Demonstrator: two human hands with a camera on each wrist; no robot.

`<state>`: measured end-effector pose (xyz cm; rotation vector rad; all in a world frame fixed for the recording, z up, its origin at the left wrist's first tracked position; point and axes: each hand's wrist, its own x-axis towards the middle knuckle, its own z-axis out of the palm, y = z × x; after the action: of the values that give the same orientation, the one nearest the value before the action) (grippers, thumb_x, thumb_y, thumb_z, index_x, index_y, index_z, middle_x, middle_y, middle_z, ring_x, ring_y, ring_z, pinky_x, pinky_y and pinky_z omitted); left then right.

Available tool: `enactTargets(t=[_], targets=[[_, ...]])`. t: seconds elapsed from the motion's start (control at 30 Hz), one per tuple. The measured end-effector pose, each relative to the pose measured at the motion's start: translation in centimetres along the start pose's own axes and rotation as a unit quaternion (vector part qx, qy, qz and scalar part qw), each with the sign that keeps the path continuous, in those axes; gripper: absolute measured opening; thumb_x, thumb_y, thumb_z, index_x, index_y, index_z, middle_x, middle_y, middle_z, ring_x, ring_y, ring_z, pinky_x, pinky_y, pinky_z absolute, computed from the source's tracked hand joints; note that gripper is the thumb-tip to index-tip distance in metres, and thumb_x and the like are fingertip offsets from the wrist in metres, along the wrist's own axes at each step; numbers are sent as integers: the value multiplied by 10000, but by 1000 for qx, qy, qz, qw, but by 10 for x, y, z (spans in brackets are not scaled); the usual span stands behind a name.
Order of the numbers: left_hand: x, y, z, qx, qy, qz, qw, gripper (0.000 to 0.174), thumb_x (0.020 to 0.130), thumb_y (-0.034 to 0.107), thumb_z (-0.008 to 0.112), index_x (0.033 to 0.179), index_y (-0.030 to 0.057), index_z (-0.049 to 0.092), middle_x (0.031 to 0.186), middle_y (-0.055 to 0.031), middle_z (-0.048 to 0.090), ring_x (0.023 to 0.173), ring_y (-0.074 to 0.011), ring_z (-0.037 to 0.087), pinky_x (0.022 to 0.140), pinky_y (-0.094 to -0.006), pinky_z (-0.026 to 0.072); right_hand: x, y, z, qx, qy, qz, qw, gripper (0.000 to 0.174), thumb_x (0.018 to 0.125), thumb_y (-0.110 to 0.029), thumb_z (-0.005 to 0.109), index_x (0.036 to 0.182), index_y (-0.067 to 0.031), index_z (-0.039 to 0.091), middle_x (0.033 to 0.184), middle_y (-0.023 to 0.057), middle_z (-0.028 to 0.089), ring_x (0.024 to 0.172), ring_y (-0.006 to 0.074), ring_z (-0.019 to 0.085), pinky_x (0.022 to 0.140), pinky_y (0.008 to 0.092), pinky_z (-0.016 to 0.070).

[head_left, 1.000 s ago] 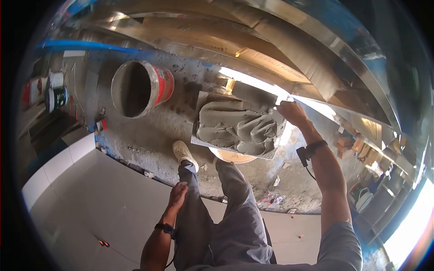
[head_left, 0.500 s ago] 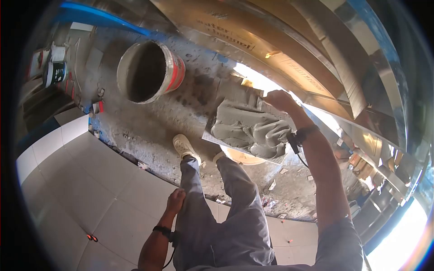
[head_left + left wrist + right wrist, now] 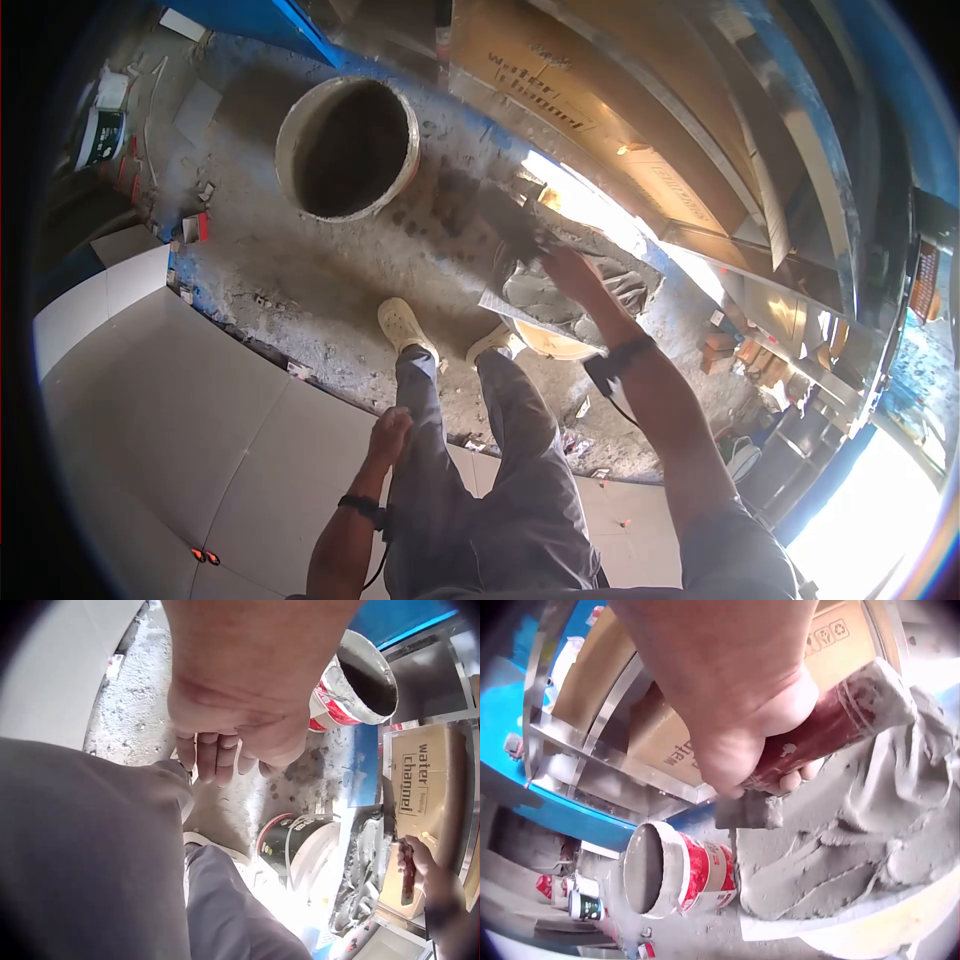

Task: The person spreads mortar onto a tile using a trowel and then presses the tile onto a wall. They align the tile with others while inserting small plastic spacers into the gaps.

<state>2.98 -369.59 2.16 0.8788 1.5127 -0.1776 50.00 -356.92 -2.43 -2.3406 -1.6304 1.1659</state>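
Observation:
My right hand (image 3: 572, 272) reaches over grey wet mortar (image 3: 625, 283) spread on a flat board (image 3: 500, 304). In the right wrist view its fingers wrap round the worn red handle (image 3: 810, 746) of a trowel, and a grey-coated part of the tool (image 3: 748, 811) shows at the mortar's edge. The board rests on top of a bucket (image 3: 560, 344). Beside the left knee, my left hand (image 3: 390, 436) holds nothing; its fingers (image 3: 217, 759) hang loosely curled in the left wrist view.
A large mortar-smeared bucket (image 3: 408, 175) stands on the rough floor at the upper left. Cardboard boxes (image 3: 590, 110) lie on metal framing beyond the board. Pale tiles (image 3: 290, 440) cover the lower left, with small orange-handled pieces (image 3: 205, 556) on them. Bricks (image 3: 718, 352) sit at right.
My right hand has moved from the board's far right corner leftward, across to its left part. The head view has shifted, showing more boxes. My left hand stays by the leg.

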Motion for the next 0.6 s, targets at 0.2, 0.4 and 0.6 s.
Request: enactTargets(t=[0.2,0.4,0.6], targets=[[12,-63,-39,-43,38,31,998,398,873,312,572,1103,-7,638,894,-117,681,853,-206,641,812,-335,493,52,-66,12,323,-145,62,933,242,945,-283,575,901,-56,645,653,-11,544,488,60,467,411,247,336],[4,-92,-58,-74,50,-23,996,385,876,289,561,1083,-25,641,830,-104,665,792,-186,622,758,-330,489,-37,-47,-75,352,-150,196,903,198,976,-233,535,949,-62,631,592,-28,510,428,64,435,368,255,327],[8,-97,-51,-108,-6,-25,994,337,927,201,565,1190,-6,603,902,-93,674,832,-138,617,765,-279,486,-45,-14,62,-199,-124,-279,931,350,777,-148,626,1123,-93,635,983,128,665,921,306,640,806,408,523]])
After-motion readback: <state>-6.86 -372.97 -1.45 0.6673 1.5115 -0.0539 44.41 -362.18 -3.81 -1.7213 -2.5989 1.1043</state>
